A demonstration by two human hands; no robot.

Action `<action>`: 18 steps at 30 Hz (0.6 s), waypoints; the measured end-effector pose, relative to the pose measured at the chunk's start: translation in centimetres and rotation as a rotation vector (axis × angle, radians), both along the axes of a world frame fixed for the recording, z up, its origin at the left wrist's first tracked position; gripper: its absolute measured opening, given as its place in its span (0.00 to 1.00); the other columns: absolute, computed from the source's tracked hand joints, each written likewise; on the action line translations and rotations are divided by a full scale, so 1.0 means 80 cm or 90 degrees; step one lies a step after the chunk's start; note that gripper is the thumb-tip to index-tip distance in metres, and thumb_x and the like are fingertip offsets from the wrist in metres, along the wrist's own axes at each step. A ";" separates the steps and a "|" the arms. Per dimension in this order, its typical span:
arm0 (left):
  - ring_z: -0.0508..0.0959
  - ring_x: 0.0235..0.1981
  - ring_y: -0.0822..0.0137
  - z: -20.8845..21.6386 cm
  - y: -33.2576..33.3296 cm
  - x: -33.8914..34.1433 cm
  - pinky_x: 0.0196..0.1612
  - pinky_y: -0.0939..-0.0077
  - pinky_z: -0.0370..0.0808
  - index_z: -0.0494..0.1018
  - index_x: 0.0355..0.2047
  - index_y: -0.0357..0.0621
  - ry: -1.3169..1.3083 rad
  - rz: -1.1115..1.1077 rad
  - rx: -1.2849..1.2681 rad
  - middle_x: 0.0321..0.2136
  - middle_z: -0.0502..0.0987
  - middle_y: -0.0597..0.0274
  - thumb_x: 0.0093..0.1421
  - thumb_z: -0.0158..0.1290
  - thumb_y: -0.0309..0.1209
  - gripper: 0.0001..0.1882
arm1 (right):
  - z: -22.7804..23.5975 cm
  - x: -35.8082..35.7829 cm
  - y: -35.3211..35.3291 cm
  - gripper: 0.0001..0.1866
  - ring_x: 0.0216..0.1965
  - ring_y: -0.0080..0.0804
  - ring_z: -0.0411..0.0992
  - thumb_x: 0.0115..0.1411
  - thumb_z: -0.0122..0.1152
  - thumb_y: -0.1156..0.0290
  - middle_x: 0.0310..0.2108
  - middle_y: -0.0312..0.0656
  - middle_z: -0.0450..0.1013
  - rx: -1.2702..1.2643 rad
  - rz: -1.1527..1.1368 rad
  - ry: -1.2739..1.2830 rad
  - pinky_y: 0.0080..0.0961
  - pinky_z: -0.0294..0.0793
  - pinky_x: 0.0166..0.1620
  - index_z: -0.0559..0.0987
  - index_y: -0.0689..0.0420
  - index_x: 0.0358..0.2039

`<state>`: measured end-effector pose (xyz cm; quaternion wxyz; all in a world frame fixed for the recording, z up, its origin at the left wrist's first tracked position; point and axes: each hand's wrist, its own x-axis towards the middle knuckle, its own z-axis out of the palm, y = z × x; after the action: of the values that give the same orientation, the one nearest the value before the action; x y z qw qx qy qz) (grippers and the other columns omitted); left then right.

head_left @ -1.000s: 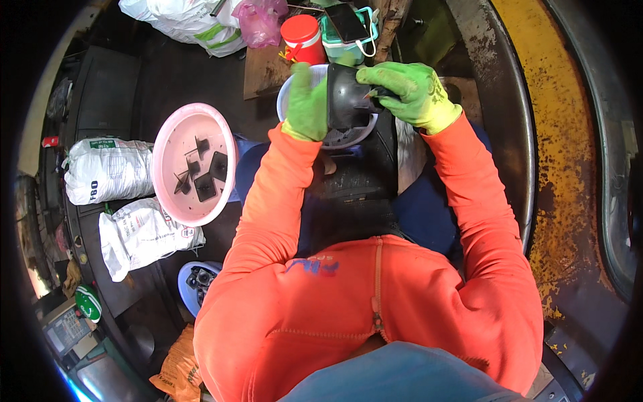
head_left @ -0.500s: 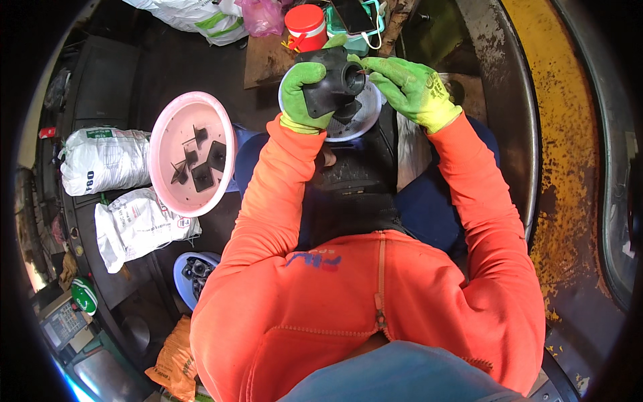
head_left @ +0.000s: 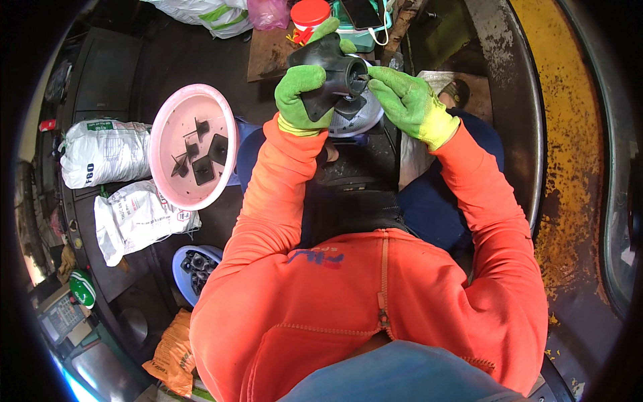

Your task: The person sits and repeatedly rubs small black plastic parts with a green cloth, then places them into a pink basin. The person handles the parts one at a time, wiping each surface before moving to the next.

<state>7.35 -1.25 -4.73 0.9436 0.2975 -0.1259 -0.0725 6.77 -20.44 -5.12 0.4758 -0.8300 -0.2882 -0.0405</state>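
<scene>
My left hand [head_left: 299, 92], in a green work glove, grips a black moulded part with a flat flange and a round tubular neck [head_left: 329, 61]. The neck's open end faces right. At that rim is my gloved right hand [head_left: 406, 100], thumb and fingers pinched together. A thin dark sliver shows at their tips, too small to name. Below the part stands a white mesh basket [head_left: 367, 124] with another black piece in it. Off to the left, a pink basin [head_left: 161, 147] holds several black flanged pieces [head_left: 203, 170].
A blue basin [head_left: 182, 281] with dark parts stands lower left. White sacks [head_left: 100, 164] lie beyond the pink basin. A red-lidded jar [head_left: 310, 13] and a phone [head_left: 362, 13] are at the far side. A rusty yellow machine frame [head_left: 569, 147] runs along my right.
My right fingertips have moved slightly down along the neck's opening. The black part has turned a little in my left hand. The whole view has shifted slightly.
</scene>
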 end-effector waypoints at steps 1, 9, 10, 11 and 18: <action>0.77 0.43 0.52 0.001 -0.001 0.000 0.47 0.61 0.77 0.59 0.59 0.26 -0.008 0.011 0.009 0.44 0.73 0.41 0.41 0.52 0.35 0.43 | -0.002 -0.002 0.001 0.15 0.39 0.47 0.76 0.62 0.57 0.68 0.39 0.50 0.77 0.012 -0.001 -0.012 0.33 0.76 0.40 0.77 0.61 0.46; 0.77 0.46 0.55 -0.005 0.001 0.002 0.51 0.63 0.75 0.56 0.63 0.35 -0.101 0.024 0.017 0.48 0.71 0.50 0.44 0.52 0.30 0.43 | -0.008 -0.013 0.009 0.16 0.40 0.37 0.77 0.63 0.56 0.68 0.40 0.50 0.77 0.080 -0.003 0.086 0.27 0.74 0.43 0.75 0.64 0.47; 0.77 0.46 0.55 -0.007 0.002 0.002 0.51 0.63 0.75 0.55 0.63 0.35 -0.114 0.033 0.025 0.48 0.71 0.50 0.44 0.54 0.30 0.43 | -0.008 -0.015 0.011 0.16 0.40 0.35 0.76 0.64 0.55 0.68 0.40 0.49 0.77 0.098 -0.001 0.112 0.26 0.74 0.43 0.75 0.64 0.48; 0.76 0.47 0.56 -0.008 0.002 0.003 0.51 0.64 0.75 0.55 0.63 0.35 -0.127 0.043 0.033 0.48 0.71 0.51 0.44 0.55 0.30 0.44 | -0.007 -0.016 0.011 0.16 0.40 0.32 0.76 0.64 0.55 0.68 0.40 0.48 0.77 0.116 0.002 0.137 0.25 0.74 0.44 0.75 0.64 0.48; 0.73 0.48 0.61 -0.015 -0.001 0.009 0.51 0.69 0.73 0.54 0.64 0.36 -0.219 0.089 0.078 0.49 0.69 0.53 0.44 0.62 0.32 0.47 | 0.007 -0.027 0.016 0.14 0.33 0.18 0.68 0.67 0.52 0.68 0.33 0.33 0.73 0.231 0.034 0.300 0.17 0.69 0.35 0.75 0.64 0.48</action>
<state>8.10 -1.33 -5.92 0.8909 0.3704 -0.2601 0.0376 4.62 -19.15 -4.54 0.6711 -0.7100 -0.1799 0.1148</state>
